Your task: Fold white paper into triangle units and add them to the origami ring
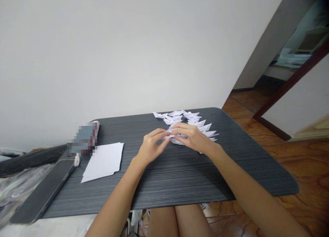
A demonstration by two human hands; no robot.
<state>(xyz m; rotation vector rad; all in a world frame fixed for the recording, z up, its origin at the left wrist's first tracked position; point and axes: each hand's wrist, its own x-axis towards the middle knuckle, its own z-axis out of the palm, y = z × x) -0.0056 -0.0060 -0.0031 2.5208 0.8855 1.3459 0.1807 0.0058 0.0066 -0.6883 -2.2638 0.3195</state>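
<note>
Over the middle of the dark table [180, 185], my left hand [152, 146] and my right hand [192, 135] meet around a white folded paper [168, 135]. Thumbs and fingers of both hands pinch it from either side; its full shape is partly hidden by them. Just behind and to the right of my hands, several white paper boats [206, 128] stand close together in rows. More boats sit farther back, one small paper boat [159, 115] being at the far left of the group.
White paper sheets [104, 161] lie stacked at the left. Beyond them is a pixelated packet [83, 137], and a long dark flat case [43, 192] lies along the left edge. A pale wall [128, 58] borders the table's back; wooden floor [303, 165] shows at right.
</note>
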